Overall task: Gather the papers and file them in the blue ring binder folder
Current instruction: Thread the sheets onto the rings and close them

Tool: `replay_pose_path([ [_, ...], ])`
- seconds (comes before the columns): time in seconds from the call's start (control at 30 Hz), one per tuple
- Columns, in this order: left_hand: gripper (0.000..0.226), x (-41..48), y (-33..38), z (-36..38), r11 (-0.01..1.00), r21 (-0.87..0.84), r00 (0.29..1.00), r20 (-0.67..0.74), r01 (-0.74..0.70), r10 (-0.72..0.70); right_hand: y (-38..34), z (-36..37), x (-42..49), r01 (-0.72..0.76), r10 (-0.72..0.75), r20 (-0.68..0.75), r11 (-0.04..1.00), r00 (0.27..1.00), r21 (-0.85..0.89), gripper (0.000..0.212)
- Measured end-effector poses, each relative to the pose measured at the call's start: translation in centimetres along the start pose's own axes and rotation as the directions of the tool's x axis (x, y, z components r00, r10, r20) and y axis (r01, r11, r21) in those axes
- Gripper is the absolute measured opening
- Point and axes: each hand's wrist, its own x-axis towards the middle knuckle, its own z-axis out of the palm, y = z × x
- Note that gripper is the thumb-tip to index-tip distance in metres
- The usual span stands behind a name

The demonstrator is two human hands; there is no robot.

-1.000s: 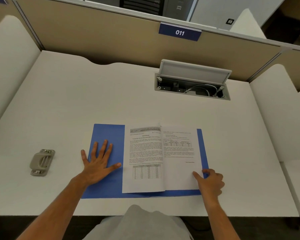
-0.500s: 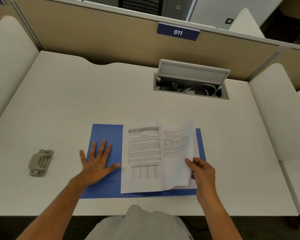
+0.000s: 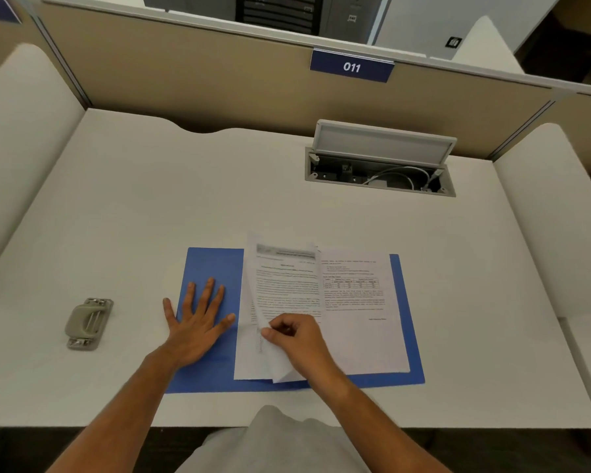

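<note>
Since before, right hand [image 3: 296,339] has swept its pinched sheet [image 3: 280,295] leftward across the folder [image 3: 406,336], toward 9 o'clock. Left hand [image 3: 198,322] lies flat, fingers spread, on the left cover; remaining papers [image 3: 359,322] lie inside.

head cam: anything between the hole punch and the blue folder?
Nothing. In the head view the hole punch and the blue folder are separated by bare white desk; only the left hand overlaps the folder's left edge.

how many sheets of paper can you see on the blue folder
3 visible: one flat on the folder's right side, one flat left of it, and one lifted mid-turn, pinched by the right hand. More may lie underneath.
</note>
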Motion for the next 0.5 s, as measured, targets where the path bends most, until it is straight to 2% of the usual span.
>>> replay_pose_path([
  [0.1,0.097,0.2,-0.1,0.3,1.000,0.012,1.000,-0.030,0.004,-0.004,0.0,0.5,0.1,-0.046,0.047,0.069,0.999,0.997,-0.025,0.011],
  [0.17,0.100,0.4,-0.2,0.6,0.999,0.032,0.999,-0.044,0.008,-0.007,0.2,-0.3,-0.2,-0.053,0.053,0.046,0.999,0.998,0.000,0.011],
  [0.27,0.102,0.5,-0.2,0.8,1.000,0.022,0.999,-0.052,0.005,-0.004,1.7,-3.1,-0.9,-0.002,0.014,-0.191,0.998,0.982,0.068,0.005],
  [0.3,0.102,0.5,-0.2,0.8,1.000,0.012,0.999,-0.050,-0.001,0.002,2.3,-4.3,-1.1,0.014,0.007,-0.310,0.998,0.951,0.065,0.008],
  [0.37,0.105,0.3,-0.3,0.9,1.000,0.006,0.998,-0.051,-0.029,0.030,4.0,-7.1,-1.4,-0.012,0.026,-0.540,0.999,0.841,0.030,0.008],
  [0.43,0.109,0.1,-0.6,1.1,0.998,0.010,0.996,-0.062,-0.067,0.068,5.9,-10.0,-1.5,-0.130,0.091,-0.693,0.992,0.715,-0.003,0.024],
  [0.5,0.116,0.1,-1.0,1.4,0.995,0.035,0.993,-0.068,-0.091,0.094,8.0,-12.8,-1.5,-0.317,0.193,-0.748,0.948,0.635,-0.024,0.050],
])
